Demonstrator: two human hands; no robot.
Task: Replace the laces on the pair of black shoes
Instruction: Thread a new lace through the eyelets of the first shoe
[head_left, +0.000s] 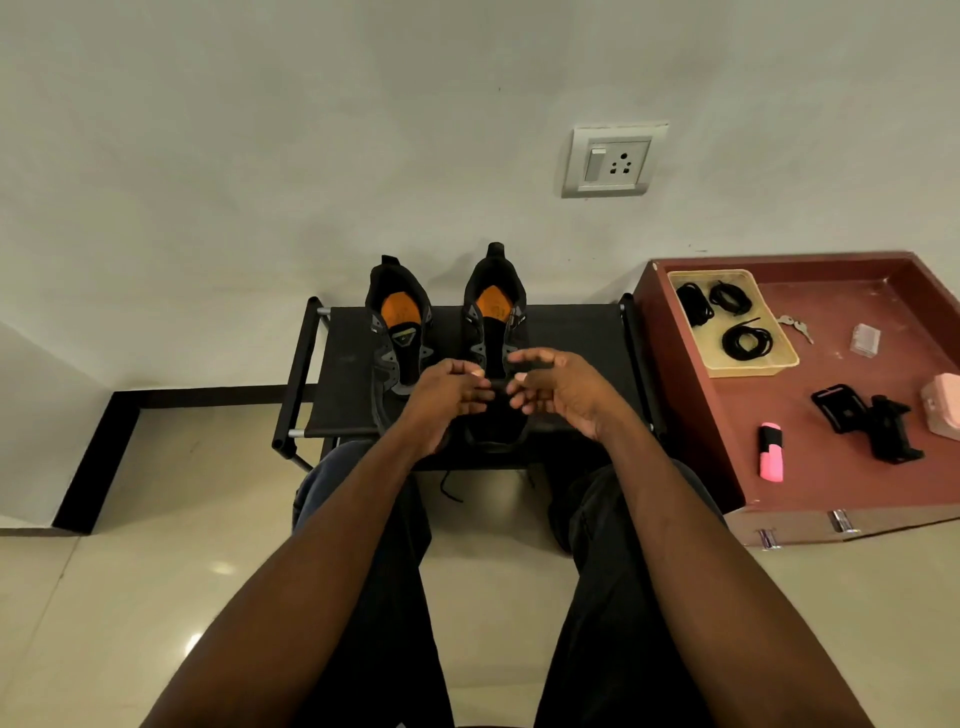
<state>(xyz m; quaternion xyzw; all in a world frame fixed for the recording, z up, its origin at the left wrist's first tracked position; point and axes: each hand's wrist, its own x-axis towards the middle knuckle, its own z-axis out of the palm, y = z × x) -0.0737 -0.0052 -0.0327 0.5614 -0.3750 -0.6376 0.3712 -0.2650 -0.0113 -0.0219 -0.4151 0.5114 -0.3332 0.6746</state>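
Two black shoes with orange insoles stand on a low black rack (343, 405), heels toward the wall. The left shoe (397, 332) has empty eyelets. Over the front of the right shoe (493, 322) my left hand (449, 397) and my right hand (558, 387) meet, fingers curled, each pinching a black lace (498, 385) stretched between them across the shoe. A lace end (449, 486) hangs below the rack's front edge. Three coiled black laces (745, 340) lie in a yellow tray (779, 364) to the right.
A red-brown cabinet top (831, 415) at the right carries the tray, keys (795, 325), a pink highlighter (770, 452), a black phone holder (867, 421) and a pink box (943, 402). The wall with a socket (613, 161) is close behind the rack. My knees are under my arms.
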